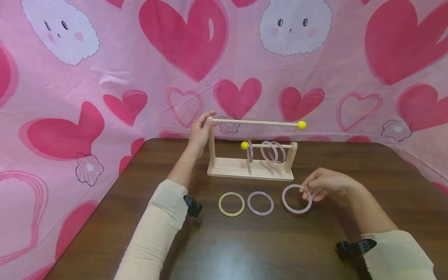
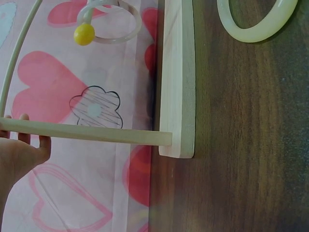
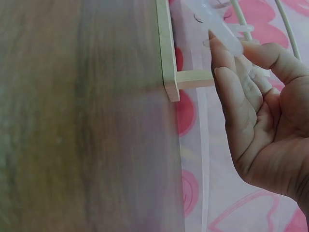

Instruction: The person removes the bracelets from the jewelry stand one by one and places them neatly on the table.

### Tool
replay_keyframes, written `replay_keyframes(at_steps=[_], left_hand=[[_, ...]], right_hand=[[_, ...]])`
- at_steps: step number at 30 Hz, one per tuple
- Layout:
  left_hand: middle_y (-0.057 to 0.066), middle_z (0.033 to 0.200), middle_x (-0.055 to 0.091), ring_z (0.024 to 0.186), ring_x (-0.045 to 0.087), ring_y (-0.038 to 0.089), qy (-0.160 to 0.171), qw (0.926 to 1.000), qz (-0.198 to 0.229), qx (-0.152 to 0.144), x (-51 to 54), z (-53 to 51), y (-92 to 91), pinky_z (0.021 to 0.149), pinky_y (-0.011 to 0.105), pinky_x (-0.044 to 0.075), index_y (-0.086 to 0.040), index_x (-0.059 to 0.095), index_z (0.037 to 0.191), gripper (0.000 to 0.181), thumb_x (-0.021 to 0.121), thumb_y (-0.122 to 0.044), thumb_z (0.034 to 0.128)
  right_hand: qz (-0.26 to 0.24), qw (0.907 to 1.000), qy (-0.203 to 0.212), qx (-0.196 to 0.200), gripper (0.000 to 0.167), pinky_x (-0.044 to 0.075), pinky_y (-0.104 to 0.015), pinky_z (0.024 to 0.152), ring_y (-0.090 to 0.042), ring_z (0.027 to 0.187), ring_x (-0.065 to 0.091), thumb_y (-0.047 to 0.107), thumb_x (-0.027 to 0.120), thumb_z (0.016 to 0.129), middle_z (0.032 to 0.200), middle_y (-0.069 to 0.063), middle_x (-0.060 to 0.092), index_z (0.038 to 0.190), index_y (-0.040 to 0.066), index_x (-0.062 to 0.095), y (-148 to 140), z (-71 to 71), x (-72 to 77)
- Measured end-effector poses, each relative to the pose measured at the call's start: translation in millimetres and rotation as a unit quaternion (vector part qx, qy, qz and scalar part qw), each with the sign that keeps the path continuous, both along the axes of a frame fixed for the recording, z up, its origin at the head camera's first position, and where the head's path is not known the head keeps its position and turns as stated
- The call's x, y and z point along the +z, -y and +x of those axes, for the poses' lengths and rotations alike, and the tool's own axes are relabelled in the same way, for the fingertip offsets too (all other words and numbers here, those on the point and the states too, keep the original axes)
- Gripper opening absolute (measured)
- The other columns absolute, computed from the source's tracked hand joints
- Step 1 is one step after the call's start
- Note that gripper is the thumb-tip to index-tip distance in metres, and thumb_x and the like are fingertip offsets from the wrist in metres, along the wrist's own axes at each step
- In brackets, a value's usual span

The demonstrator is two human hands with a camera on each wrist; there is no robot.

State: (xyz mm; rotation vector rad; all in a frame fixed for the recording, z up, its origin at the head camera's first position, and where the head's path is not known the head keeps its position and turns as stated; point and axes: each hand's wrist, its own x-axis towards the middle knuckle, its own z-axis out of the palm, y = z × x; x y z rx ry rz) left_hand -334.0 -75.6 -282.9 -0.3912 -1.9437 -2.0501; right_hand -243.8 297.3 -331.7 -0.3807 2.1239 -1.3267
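Note:
My left hand (image 1: 198,136) grips the top of the tall post of a pale wooden bangle stand (image 1: 245,169). In the left wrist view its fingertips (image 2: 44,145) show beside that post. My right hand (image 1: 328,183) pinches a pale lilac bangle (image 1: 284,199) between thumb and fingers, in front of the stand's right end. The right wrist view shows the held bangle (image 3: 219,29) nearly edge-on. Three translucent bangles (image 1: 250,151) hang on the stand's lower rod; the upper rod (image 1: 259,123) carries none.
A yellow bangle (image 1: 220,204) and a purple bangle (image 1: 249,203) lie side by side on the brown wooden table (image 1: 245,249), before the stand. Yellow balls cap the rods, the upper one (image 1: 301,125) at the right. A pink heart-printed cloth (image 1: 182,74) hangs behind.

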Motion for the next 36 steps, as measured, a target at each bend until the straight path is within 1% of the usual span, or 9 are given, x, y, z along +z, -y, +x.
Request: replay_keyframes(at_steps=[5, 10, 14, 20, 29, 36], left_hand=[[0.009, 0.128, 0.053, 0.105, 0.055, 0.027, 0.001, 1.0, 0.001, 0.001, -0.2, 0.0, 0.1, 0.094, 0.037, 0.038, -0.005, 0.054, 0.125, 0.03, 0.043, -0.014, 0.0986], [0.011, 0.128, 0.052, 0.104, 0.055, 0.027, 0.0, 1.0, 0.003, -0.001, -0.3, 0.0, 0.0, 0.094, 0.037, 0.038, -0.005, 0.054, 0.126, 0.031, 0.043, -0.014, 0.0986], [0.012, 0.128, 0.052, 0.104, 0.055, 0.026, -0.001, 1.0, 0.004, -0.004, -0.4, -0.1, 0.4, 0.094, 0.037, 0.038, -0.003, 0.053, 0.126, 0.031, 0.043, -0.014, 0.0986], [0.015, 0.129, 0.05, 0.104, 0.054, 0.025, 0.001, 1.0, 0.001, -0.004, 0.6, 0.5, -0.1, 0.094, 0.036, 0.038, -0.002, 0.052, 0.126, 0.031, 0.042, -0.014, 0.0989], [0.013, 0.129, 0.051, 0.103, 0.055, 0.025, -0.001, 1.0, 0.0, -0.001, 0.2, 0.3, -0.2, 0.094, 0.036, 0.038, -0.002, 0.052, 0.126, 0.031, 0.043, -0.013, 0.0984], [0.011, 0.128, 0.052, 0.103, 0.055, 0.027, -0.007, 1.0, 0.002, 0.0, -0.2, -0.3, 0.1, 0.094, 0.035, 0.038, -0.001, 0.053, 0.125, 0.031, 0.044, -0.014, 0.0983]], right_hand=[[0.004, 0.9999, 0.011, 0.008, 0.028, 0.052, -0.026, 0.058, -0.012, 0.065, 0.063, -0.001, 0.046, 0.082, 0.079, -0.012, 0.068, 0.099, -0.02, 0.059, 0.1, 0.7, -2.4], [0.006, 0.9999, 0.014, 0.007, 0.027, 0.052, -0.026, 0.058, -0.012, 0.066, 0.064, 0.0, 0.046, 0.082, 0.079, -0.013, 0.068, 0.097, -0.018, 0.061, 0.3, 0.6, -5.1], [0.021, 0.9997, 0.012, 0.001, 0.027, 0.052, -0.026, 0.058, -0.012, 0.067, 0.064, 0.0, 0.047, 0.083, 0.079, -0.013, 0.068, 0.098, -0.016, 0.062, 1.3, -0.1, -6.0], [0.05, 0.9987, 0.004, -0.01, 0.025, 0.052, -0.026, 0.058, -0.011, 0.067, 0.064, 0.003, 0.051, 0.083, 0.081, -0.013, 0.068, 0.097, -0.014, 0.064, 4.3, 1.9, -2.8], [0.075, 0.9967, -0.003, -0.03, 0.026, 0.052, -0.027, 0.06, -0.011, 0.067, 0.063, 0.006, 0.056, 0.084, 0.084, -0.011, 0.068, 0.1, -0.014, 0.063, 4.6, 0.6, -5.2], [0.093, 0.995, -0.016, -0.033, 0.026, 0.052, -0.028, 0.06, -0.012, 0.067, 0.062, 0.009, 0.059, 0.083, 0.08, -0.009, 0.068, 0.098, -0.012, 0.064, 6.5, 2.0, -4.9]])
